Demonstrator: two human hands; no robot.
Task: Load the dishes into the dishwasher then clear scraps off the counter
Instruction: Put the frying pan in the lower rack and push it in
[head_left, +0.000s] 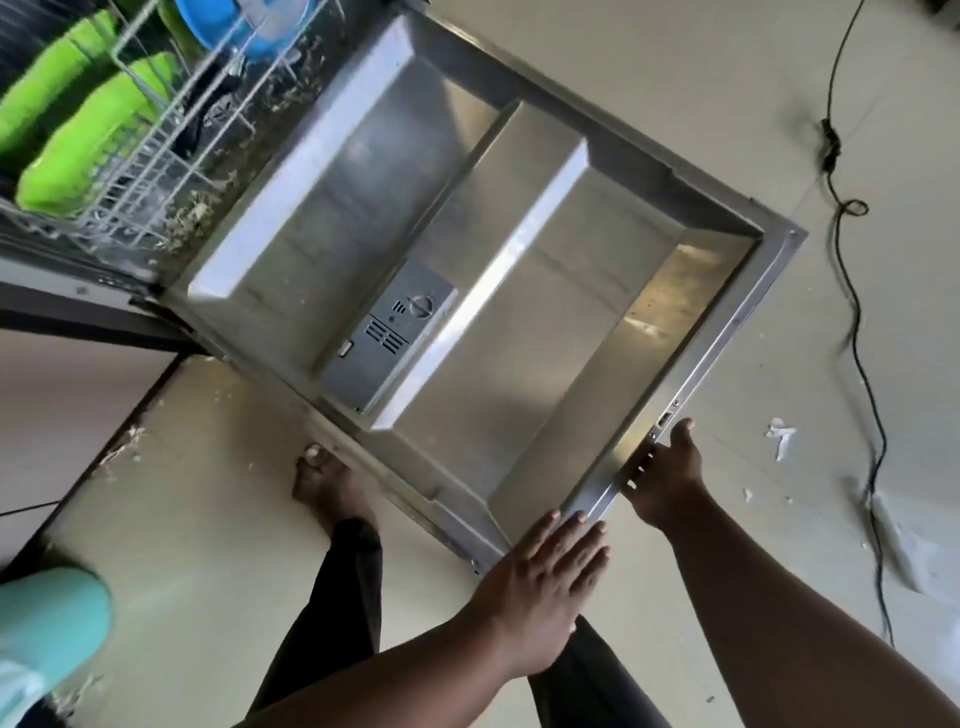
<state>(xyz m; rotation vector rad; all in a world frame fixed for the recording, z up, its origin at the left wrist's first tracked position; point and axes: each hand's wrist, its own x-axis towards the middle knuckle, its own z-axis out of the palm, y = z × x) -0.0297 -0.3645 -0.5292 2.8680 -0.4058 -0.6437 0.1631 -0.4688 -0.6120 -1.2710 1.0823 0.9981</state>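
Pale glossy floor (675, 78) lies under the brushed-steel dishwasher door (519, 291); left hand (535, 582) rests flat at its corner, right hand (665, 478) grips its top edge.

1. No word, brand, number or sign can be read anywhere in the head view

2. The grey plastic detergent dispenser (388, 338) set in the middle of the open stainless-steel dishwasher door (524, 291) bears only a round dial and moulded slots; no lettering on it can be made out

3. On the door's outer rim, away from the dispenser toward the far edge, a row of small dark marks (644, 460) sits by the hand resting there; they are too small and blurred to read as text or symbols

4. The lime-green and blue dishes in the white wire rack, beyond the dispenser toward the hinge, show no legible label
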